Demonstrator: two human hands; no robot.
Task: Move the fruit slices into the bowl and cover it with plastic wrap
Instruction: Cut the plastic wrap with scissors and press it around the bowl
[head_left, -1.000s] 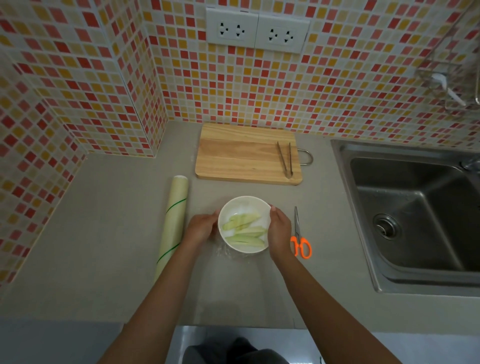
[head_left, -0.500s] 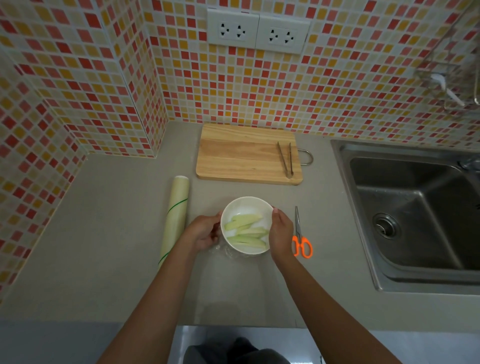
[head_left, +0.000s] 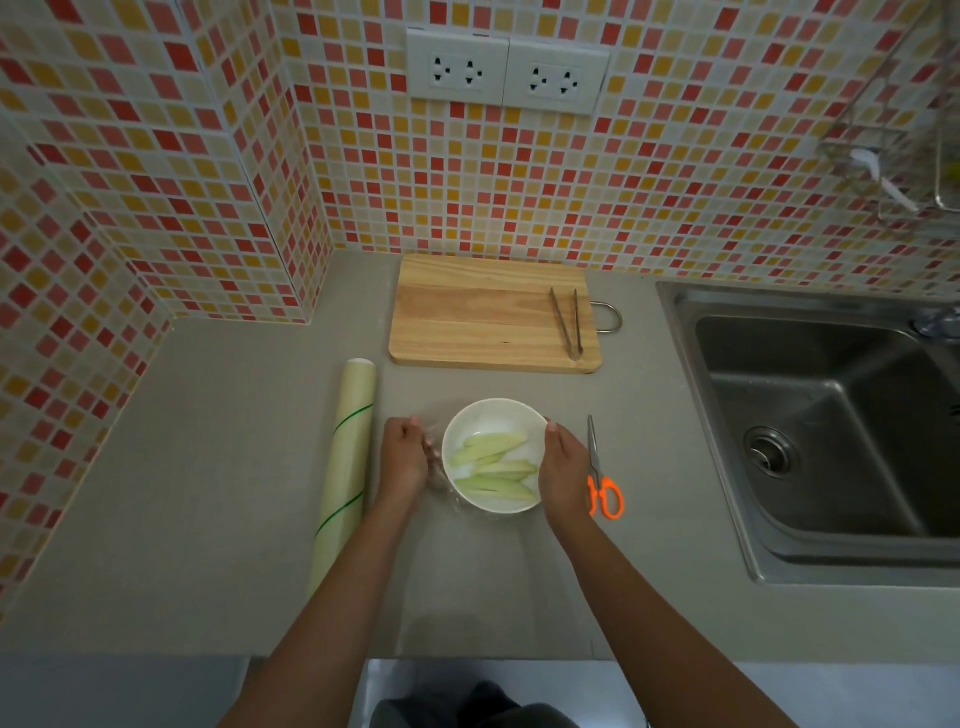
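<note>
A person's left hand (head_left: 404, 462) and right hand (head_left: 563, 467) flank a white bowl (head_left: 492, 415) of pale green fruit slices (head_left: 493, 464) on the grey tabletop (head_left: 208, 467), pressing what appears to be clear plastic wrap (head_left: 439, 467) down its sides; the film is barely visible. The left hand pinches crinkled film, the right lies flat against the rim. Sealing looks nearly done; next, tuck the loose edge under the base. The wrap roll (head_left: 345, 467), scissors (head_left: 601, 480), tongs (head_left: 567, 322) and chopping board (head_left: 478, 312) lie idle.
</note>
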